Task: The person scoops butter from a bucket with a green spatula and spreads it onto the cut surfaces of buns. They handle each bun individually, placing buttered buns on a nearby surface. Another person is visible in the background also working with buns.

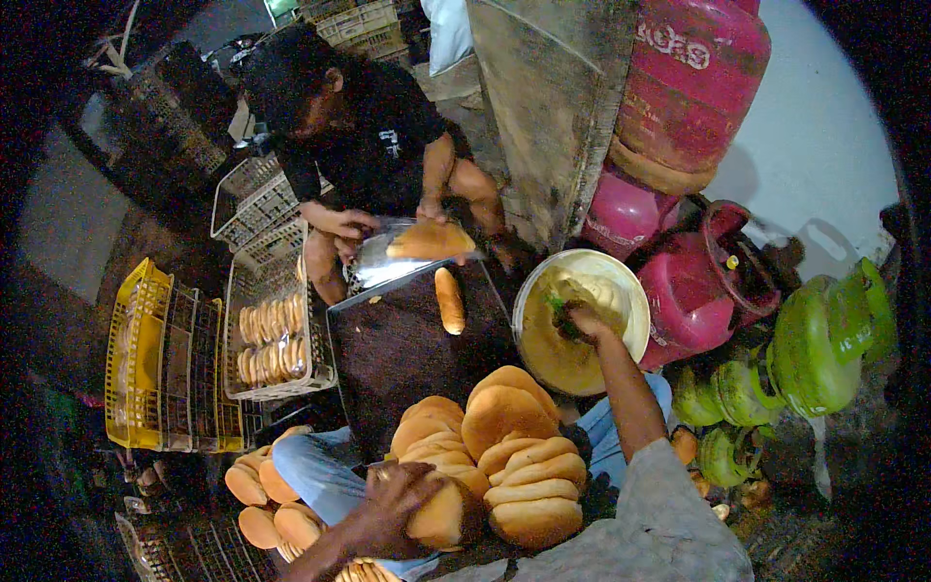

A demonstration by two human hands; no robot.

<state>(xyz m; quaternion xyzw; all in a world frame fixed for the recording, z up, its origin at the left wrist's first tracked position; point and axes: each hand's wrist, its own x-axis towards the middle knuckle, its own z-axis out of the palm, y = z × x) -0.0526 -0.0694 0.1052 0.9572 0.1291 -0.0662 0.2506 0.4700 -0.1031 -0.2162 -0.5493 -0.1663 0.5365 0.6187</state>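
Note:
My right hand [584, 323] is down inside a white bucket [525, 291], closed around a dark tool with a bit of green [556, 301]; its working end is hard to make out. Pale yellow cream [593, 287] lines the bucket. My left hand [396, 495] lies against the side of a bread bun [438, 515], its fingers curved over it. That bun belongs to two rows of golden buns [534, 480] at the near end of a dark tray [393, 364]. One long roll [450, 302] lies alone toward the tray's far end.
Across the tray a person [371, 131] holds a bun [430, 241] with clear plastic. A crate [320, 378] of packed bread and yellow crates [134, 429] stand left. More buns [262, 527] lie beside my leg. Pink gas cylinders [687, 291] and green ones [814, 349] crowd the right.

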